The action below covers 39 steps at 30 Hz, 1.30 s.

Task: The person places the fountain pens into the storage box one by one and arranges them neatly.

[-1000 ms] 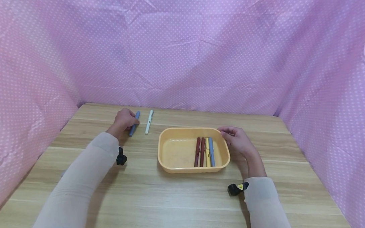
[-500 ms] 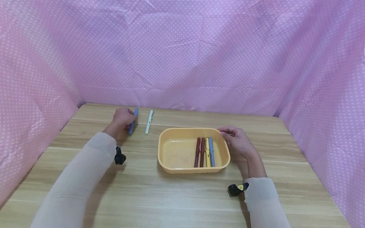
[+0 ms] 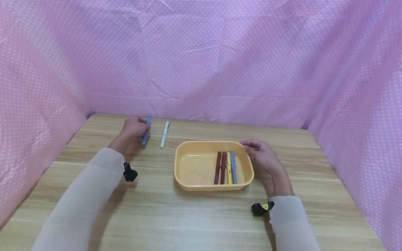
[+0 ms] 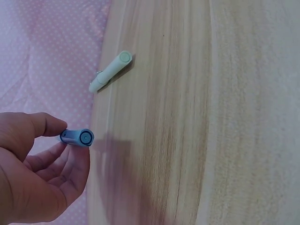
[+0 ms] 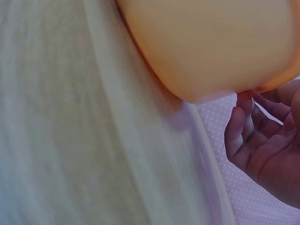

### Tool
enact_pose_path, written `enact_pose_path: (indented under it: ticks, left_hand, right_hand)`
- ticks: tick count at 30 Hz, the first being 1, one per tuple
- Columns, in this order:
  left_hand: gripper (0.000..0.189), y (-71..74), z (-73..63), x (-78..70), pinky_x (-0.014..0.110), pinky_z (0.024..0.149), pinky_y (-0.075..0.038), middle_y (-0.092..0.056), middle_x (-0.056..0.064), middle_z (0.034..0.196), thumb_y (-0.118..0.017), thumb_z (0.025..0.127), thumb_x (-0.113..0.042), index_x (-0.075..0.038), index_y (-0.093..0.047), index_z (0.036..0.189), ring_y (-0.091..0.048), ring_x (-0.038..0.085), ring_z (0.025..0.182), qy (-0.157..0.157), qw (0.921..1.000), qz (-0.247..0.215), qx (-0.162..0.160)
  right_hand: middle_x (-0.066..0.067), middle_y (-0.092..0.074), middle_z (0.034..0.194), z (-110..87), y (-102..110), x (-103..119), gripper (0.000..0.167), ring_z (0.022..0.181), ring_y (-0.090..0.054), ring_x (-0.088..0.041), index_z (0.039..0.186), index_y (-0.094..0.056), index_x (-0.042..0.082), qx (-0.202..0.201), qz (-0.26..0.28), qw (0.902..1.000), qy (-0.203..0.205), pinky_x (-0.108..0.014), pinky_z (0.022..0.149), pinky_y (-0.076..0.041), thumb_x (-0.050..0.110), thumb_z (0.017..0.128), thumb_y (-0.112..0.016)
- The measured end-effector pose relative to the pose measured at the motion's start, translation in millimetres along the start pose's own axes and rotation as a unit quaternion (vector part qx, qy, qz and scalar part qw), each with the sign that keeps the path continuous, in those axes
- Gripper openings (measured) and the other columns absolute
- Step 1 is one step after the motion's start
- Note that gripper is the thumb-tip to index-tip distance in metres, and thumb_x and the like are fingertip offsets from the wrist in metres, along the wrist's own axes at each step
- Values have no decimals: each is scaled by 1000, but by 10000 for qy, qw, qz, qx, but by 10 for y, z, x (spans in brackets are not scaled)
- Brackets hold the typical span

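My left hand (image 3: 136, 126) pinches a blue pen (image 3: 144, 139) between thumb and fingers above the table's far left part. In the left wrist view the same blue pen (image 4: 77, 136) points its end at the camera, apart from the tabletop. A pale mint pen (image 3: 164, 134) lies to its right on the table. My right hand (image 3: 262, 155) holds the far right corner of a yellow-orange plastic tray (image 3: 193, 187), fingers curled at the rim. Inside the tray's right half, side by side, lie two dark red pens (image 3: 217, 171), a yellow pen (image 3: 229, 172) and a blue one.
The wooden table (image 3: 191, 225) is bordered by a pink dotted cloth (image 3: 198, 59) at the back and both sides. A black wrist camera (image 3: 129, 173) sits on the left sleeve, another (image 3: 259, 209) on the right.
The left hand has raised the blue pen off the table and drawn slightly back to the left with it. The right hand and the tray hold nearly the same place.
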<state>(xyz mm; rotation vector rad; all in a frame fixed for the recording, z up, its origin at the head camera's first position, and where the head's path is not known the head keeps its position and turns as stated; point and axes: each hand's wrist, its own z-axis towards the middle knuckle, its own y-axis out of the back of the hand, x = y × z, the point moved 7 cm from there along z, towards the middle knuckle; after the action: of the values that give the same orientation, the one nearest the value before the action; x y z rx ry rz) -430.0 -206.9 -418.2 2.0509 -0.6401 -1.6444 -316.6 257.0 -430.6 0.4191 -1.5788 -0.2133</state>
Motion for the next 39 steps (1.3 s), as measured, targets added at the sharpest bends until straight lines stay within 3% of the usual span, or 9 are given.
enact_pose_path:
  ticks: [7,13,23,26,30,34,39]
  left_hand:
    - [44,5,46,-10,37,88,-61,-57,21,128,-55,102,-16,4,-53,141,-60,30,107,44,9990,-443,92]
    - [48,6,10,-99,40,94,-59,-55,26,134,-54,101,-15,8,-49,143,-61,37,117,-47,9967,-787,186]
    - [49,2,-73,-255,39,102,-55,-50,23,142,-59,104,-17,5,-47,146,-57,36,126,-63,9823,-1840,347]
    - [50,-26,-115,-306,41,106,-52,-49,23,146,-59,104,-16,3,-46,149,-55,37,129,-23,9732,-2239,530]
    - [52,-87,-184,-374,46,113,-46,-48,20,146,-58,105,-15,0,-43,152,-62,29,119,83,9549,-2807,963]
    - [55,-156,-239,-485,45,113,-45,-52,16,138,-58,105,-13,-1,-38,155,-66,20,107,58,9406,-3116,1349]
    - [55,-261,-318,-668,43,112,-46,-53,14,126,-53,106,-7,2,-33,157,-62,24,109,20,9244,-3406,1715]
  right_hand:
    - [-17,-68,122,10,2,-1,31,104,-62,-20,128,-66,1,-33,-40,10000,-61,-22,84,-54,20,107,-56]
    - [-17,-68,121,20,2,-2,30,102,-63,-19,128,-67,1,-74,-20,9999,-68,-23,82,-54,19,106,-57]
    - [-20,-68,123,41,-15,22,32,103,-63,-17,130,-66,0,-77,-9,10000,-60,-21,84,-54,20,106,-57]
    - [-21,-67,124,47,-20,28,32,103,-63,-18,130,-65,-1,-75,27,9999,-93,-20,84,-54,19,106,-57]
    - [-22,-66,124,50,-27,37,32,102,-62,-18,130,-65,-2,-75,16,9999,-99,-20,82,-53,18,106,-57]
    - [-22,-67,123,51,-31,45,32,101,-62,-17,130,-66,-1,-99,11,9999,-84,-20,82,-53,18,106,-57]
    - [-20,-67,123,59,-37,29,31,100,-62,-17,130,-66,-1,-121,5,9999,-85,-22,81,-53,18,106,-57]
